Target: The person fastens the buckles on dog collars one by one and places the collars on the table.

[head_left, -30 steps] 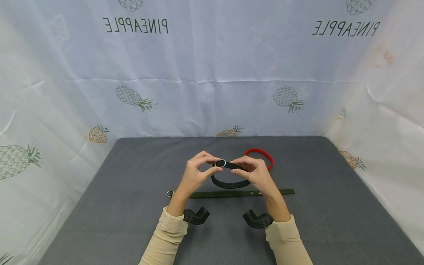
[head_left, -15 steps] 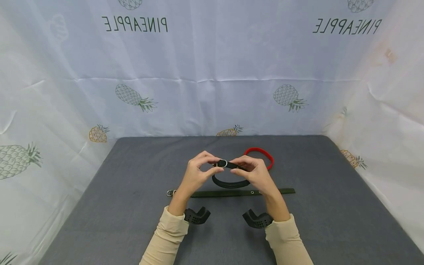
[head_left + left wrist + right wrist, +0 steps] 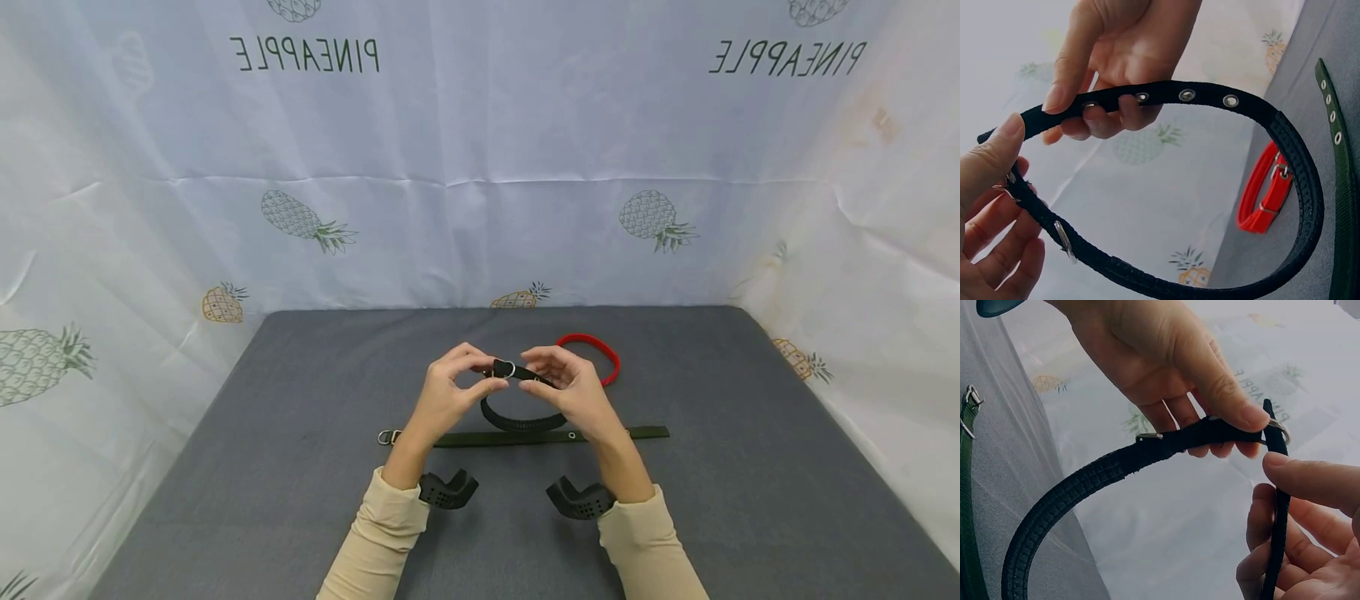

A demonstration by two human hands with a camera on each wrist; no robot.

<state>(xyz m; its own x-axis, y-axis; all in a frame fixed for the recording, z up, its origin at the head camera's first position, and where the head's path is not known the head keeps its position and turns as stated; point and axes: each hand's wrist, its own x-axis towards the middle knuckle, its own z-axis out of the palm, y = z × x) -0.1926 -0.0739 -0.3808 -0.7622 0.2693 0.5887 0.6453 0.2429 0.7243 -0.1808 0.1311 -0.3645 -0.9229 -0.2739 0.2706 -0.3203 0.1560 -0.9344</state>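
Both hands hold a black dog collar [image 3: 521, 424] above the table, its loop hanging toward me. My left hand [image 3: 444, 387] pinches the end with the metal buckle [image 3: 1280, 429]; a D-ring [image 3: 1065, 240] sits farther along that side. Between thumb and fingers, my right hand [image 3: 576, 390] grips the strap end with the metal eyelets [image 3: 1187, 95]. In the right wrist view the strap tip [image 3: 1267, 409] lies against the buckle frame; whether it passes fully through, I cannot tell.
A green collar [image 3: 495, 438] lies stretched straight across the grey table [image 3: 300, 500], below the hands. Behind the right hand lies a red collar [image 3: 611, 354], formed into a loop. A pineapple-print cloth [image 3: 480, 125] surrounds the table at the back and sides.
The fingers of my right hand have lifted and spread a little from the thumb. The hanging loop of the black collar has dropped slightly. My left hand stays nearly still.
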